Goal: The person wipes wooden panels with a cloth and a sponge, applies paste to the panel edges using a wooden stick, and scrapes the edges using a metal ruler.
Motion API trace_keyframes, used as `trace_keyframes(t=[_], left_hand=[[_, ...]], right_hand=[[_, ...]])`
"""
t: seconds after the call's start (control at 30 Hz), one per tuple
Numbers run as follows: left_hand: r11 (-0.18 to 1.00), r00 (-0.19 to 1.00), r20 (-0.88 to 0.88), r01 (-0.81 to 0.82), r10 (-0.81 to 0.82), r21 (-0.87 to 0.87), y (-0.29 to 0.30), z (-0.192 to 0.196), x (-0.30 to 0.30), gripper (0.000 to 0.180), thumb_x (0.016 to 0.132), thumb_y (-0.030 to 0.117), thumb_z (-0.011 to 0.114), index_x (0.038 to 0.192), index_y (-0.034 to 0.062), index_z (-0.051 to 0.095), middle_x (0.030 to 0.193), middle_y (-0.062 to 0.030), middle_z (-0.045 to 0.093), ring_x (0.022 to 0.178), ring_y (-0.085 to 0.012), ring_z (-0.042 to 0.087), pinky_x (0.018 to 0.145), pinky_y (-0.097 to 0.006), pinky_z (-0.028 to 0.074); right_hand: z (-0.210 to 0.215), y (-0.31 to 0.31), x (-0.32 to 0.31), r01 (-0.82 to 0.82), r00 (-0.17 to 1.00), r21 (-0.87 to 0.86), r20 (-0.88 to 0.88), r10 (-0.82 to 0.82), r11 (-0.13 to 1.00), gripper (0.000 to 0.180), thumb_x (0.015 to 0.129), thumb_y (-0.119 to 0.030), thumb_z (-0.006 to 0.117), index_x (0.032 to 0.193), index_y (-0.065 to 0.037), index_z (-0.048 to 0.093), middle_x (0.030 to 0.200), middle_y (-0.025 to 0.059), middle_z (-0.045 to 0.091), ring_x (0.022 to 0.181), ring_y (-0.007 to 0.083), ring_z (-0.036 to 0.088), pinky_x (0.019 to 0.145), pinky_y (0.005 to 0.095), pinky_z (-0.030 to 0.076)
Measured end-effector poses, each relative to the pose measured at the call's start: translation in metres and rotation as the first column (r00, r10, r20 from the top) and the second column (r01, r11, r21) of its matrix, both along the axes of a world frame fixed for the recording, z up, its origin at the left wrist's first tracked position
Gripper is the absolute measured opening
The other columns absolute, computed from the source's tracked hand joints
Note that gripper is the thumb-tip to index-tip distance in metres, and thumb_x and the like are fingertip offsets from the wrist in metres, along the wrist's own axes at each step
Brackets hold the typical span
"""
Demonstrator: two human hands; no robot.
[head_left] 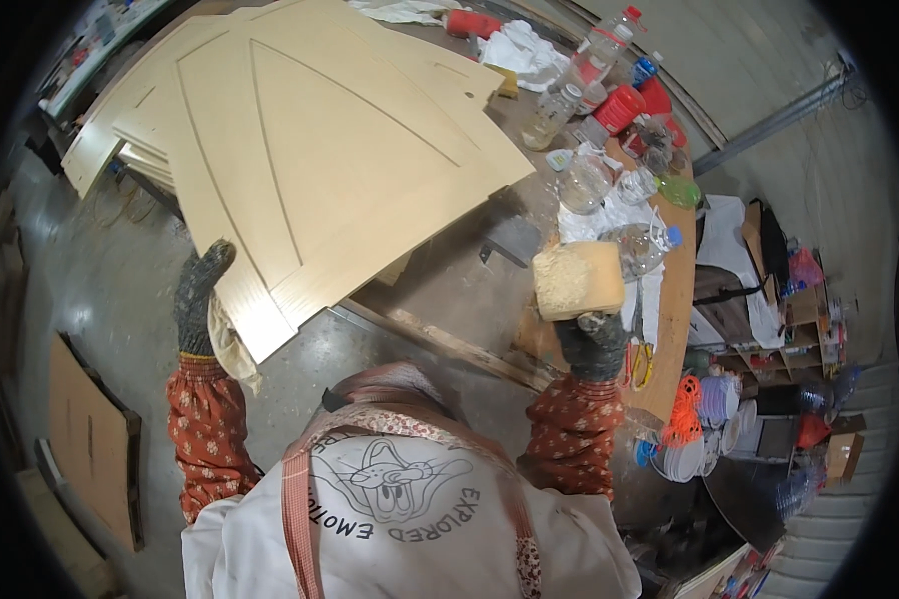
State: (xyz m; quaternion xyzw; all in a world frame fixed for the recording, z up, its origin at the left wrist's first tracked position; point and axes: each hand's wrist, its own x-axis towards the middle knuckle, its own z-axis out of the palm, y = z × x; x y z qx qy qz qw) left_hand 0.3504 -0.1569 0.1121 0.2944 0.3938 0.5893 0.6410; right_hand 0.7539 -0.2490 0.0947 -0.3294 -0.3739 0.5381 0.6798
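My left hand (202, 299), in a dark grey work glove, is closed at the near left edge of a cream-coloured panel (370, 190) with curved grooves. A pale cloth (234, 349) hangs from this hand beside the panel's corner. More cream panels (142, 160) lie beneath the top one. My right hand (594, 347), gloved the same way, grips a yellowish sponge block (579, 280) with a rough, worn side. It holds the block above the bench's right part, apart from the panel.
Plastic bottles (597, 55), a red container (621, 108) and white rags (524, 55) crowd the bench's far right. Scissors with yellow handles (646, 364) lie near my right hand. Brown boards (95, 439) stand at the left. Spools (717, 399) and shelves (804, 329) are at the right.
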Motion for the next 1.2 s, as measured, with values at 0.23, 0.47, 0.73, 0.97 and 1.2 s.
trace_keyframes(t=[0.23,0.47,0.73,0.97,1.2], left_hand=[[0.993,0.982,-0.142,-0.122,0.122,0.01,0.005,-0.023,-0.017,0.045,0.079,0.023,0.067,0.112,-0.0042,0.055,0.094,-0.0119,0.062,0.082,-0.019,0.061,0.076,-0.031,0.051],[0.947,0.93,-0.366,0.084,0.038,0.311,0.024,-0.071,-0.043,0.021,0.089,0.011,0.057,0.104,-0.0021,0.064,0.099,-0.0108,0.067,0.09,-0.0173,0.064,0.082,-0.029,0.052],[0.978,0.988,-0.156,0.043,-0.011,0.203,0.012,-0.042,-0.029,0.024,0.086,0.014,0.062,0.105,-0.0012,0.061,0.097,-0.0093,0.067,0.09,-0.0158,0.064,0.083,-0.027,0.052],[0.955,0.946,-0.324,0.103,-0.007,0.279,0.015,-0.053,-0.033,0.029,0.087,0.022,0.062,0.103,-0.002,0.063,0.094,-0.0088,0.067,0.086,-0.0142,0.063,0.078,-0.026,0.051],[0.723,0.768,-0.582,0.24,0.267,0.648,0.023,-0.069,-0.038,0.025,0.092,0.012,0.052,0.113,0.0076,0.064,0.111,-0.0101,0.063,0.1,-0.0228,0.061,0.087,-0.033,0.049]], right_hand=[[0.004,0.006,-0.043,0.063,0.867,-0.007,0.496,-0.052,0.998,0.071,0.078,-0.022,0.069,0.135,0.0,0.033,0.13,0.0145,0.048,0.119,0.0246,0.048,0.098,0.0365,0.042],[0.006,-0.008,-0.075,-0.095,0.951,-0.17,0.276,0.14,0.981,0.064,0.082,-0.01,0.063,0.136,-0.003,0.028,0.128,0.0185,0.047,0.115,0.0303,0.051,0.097,0.0407,0.044],[0.017,0.003,-0.151,-0.273,0.602,0.412,0.778,-0.18,0.869,0.06,0.08,-0.02,0.072,0.132,-0.014,0.042,0.135,0.0203,0.04,0.118,0.0346,0.048,0.091,0.0438,0.048],[0.009,-0.011,-0.207,-0.592,0.266,0.452,0.891,-0.367,0.667,0.049,0.084,-0.03,0.064,0.126,-0.012,0.047,0.127,0.0177,0.046,0.116,0.0331,0.049,0.1,0.0465,0.041],[-0.018,-0.024,-0.219,-0.695,-0.047,0.545,0.616,-0.786,0.469,0.052,0.086,-0.037,0.059,0.13,-0.014,0.045,0.132,0.0178,0.042,0.12,0.0366,0.044,0.097,0.05,0.04]])
